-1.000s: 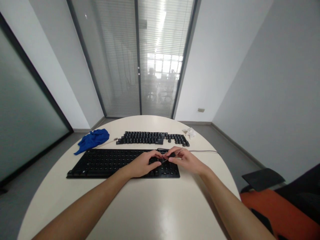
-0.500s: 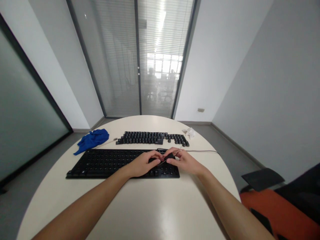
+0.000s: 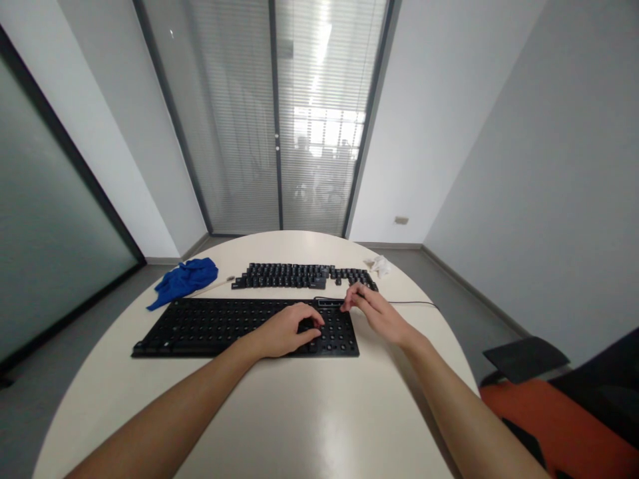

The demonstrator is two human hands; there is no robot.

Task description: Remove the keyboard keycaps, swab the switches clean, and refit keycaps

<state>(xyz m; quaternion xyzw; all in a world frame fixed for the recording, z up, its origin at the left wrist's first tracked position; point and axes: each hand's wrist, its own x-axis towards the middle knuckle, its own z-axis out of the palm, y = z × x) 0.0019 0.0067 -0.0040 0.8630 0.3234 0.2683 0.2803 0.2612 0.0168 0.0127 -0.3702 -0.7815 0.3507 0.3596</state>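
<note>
A black keyboard (image 3: pixel 210 326) lies across the table with most of its keycaps off, baring rows of switches. My left hand (image 3: pixel 287 329) rests on its right part, thumb and forefinger curled close together over the number-pad side. Anything between those fingertips is too small to make out. Just above the keyboard's top right corner is my right hand (image 3: pixel 372 313), its fingers bent together; whatever they hold is hidden. Behind the keyboard, loose black keycaps (image 3: pixel 284 275) lie in rows, and the right end of a smaller keycap group (image 3: pixel 352 274) is partly covered by my right hand.
A crumpled blue cloth (image 3: pixel 187 278) lies at the left, beside a thin light stick with a dark tip (image 3: pixel 230 279). White crumpled tissue (image 3: pixel 380 266) is at the back right. A black cable (image 3: pixel 414 303) runs to the right edge of the round table (image 3: pixel 299 412). An orange chair (image 3: pixel 549 419) stands at right.
My right hand has lifted off the keyboard and moved up and right, apart from my left hand. The dark piece between the hands no longer shows there. My left hand has barely moved.
</note>
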